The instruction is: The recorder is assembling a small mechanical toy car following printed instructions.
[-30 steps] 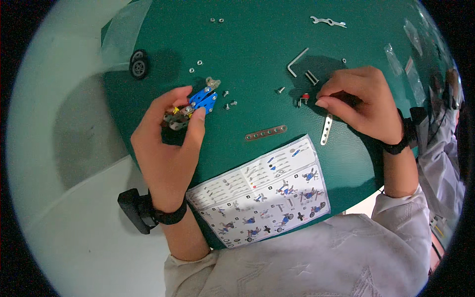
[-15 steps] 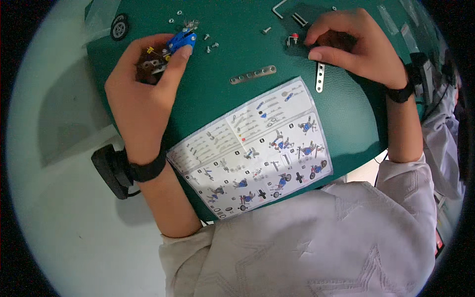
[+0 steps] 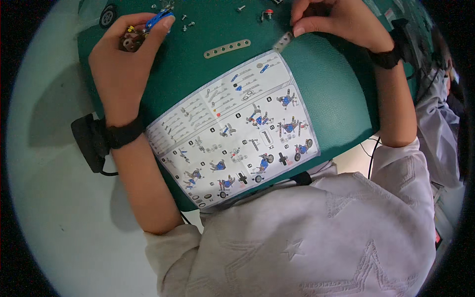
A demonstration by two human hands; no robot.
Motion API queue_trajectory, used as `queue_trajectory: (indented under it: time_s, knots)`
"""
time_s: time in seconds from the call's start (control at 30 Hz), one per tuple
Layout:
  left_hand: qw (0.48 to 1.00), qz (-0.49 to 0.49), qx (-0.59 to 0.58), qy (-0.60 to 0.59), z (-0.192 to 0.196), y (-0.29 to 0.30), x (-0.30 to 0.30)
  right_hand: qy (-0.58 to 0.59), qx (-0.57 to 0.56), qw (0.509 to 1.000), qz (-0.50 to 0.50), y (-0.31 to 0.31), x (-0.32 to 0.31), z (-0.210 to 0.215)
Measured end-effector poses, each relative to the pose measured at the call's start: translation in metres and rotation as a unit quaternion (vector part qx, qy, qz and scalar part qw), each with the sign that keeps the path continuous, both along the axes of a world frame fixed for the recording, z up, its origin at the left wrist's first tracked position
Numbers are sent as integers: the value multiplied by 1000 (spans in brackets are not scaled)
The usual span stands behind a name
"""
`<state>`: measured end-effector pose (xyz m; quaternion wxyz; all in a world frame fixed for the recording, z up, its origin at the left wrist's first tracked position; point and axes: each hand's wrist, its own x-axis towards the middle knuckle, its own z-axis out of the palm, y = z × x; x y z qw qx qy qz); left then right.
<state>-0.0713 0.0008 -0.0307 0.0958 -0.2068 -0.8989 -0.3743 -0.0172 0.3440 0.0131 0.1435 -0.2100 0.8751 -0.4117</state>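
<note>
At the upper left, my left hand (image 3: 119, 74) is closed around a partly built model (image 3: 159, 19) with blue plates, grey metal pieces and a small yellow part. Its lower portion is hidden by the palm and fingers. My right hand (image 3: 344, 24), at the top right, pinches a short perforated metal strip (image 3: 282, 42) between thumb and forefinger. The strip's free end slants down to the upper corner of a printed instruction sheet (image 3: 193, 116). A longer perforated strip (image 3: 227, 48) lies on the green tabletop between my hands.
A black wheel (image 3: 108, 17) lies beyond my left hand. Several loose screws (image 3: 185, 27) are scattered beside the blue model. A small metal piece with a red cap (image 3: 267, 14) sits left of my right fingers. The green table's (image 3: 341, 99) near edge runs close to my body.
The perforated strip in my right hand has swung from pointing down to slanting left, toward the sheet. My left hand keeps its hold on the model. The whole view has shifted.
</note>
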Motion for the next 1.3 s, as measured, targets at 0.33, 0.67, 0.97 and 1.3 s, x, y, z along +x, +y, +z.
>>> queue_trajectory:
  time_s: [0.33,0.67,0.97,1.3]
  knots:
    - [1000,-18,4,11,1,2,-16,-2,-34,999,24,5,-5,1]
    - [999,-16,-8,41,-2,-7,-10,26,-57,994,95,0,-6,0]
    - [998,21,-52,37,-4,-19,-4,13,47,998,49,-14,1,15]
    - [997,48,-58,25,-10,-27,3,108,-33,983,142,-18,-5,-4]
